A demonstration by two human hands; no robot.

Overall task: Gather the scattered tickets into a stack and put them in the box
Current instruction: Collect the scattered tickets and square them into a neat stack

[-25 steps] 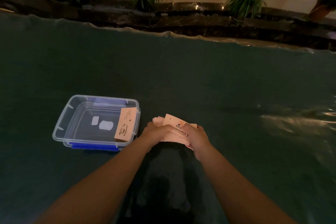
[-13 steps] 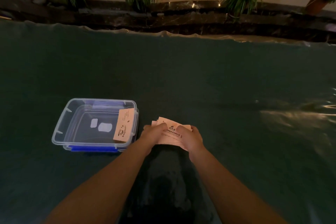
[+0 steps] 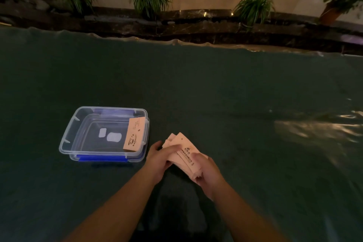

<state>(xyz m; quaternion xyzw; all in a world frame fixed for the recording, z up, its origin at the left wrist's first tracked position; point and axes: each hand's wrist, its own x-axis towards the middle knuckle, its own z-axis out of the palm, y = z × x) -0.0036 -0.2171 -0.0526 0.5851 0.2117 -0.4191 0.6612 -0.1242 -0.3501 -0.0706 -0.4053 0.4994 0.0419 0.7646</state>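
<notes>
A fanned bunch of tickets (image 3: 183,150) is being clasped between the left hand (image 3: 160,158) and right hand (image 3: 207,171), fingers closed on it, just beside the box (image 3: 68,139).

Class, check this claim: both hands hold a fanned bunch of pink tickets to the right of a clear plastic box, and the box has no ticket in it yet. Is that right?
Not quite. The head view shows one ticket already in the box, leaning against its right wall. The rest holds: the left hand and right hand grip the fanned tickets to the right of the box.
</notes>
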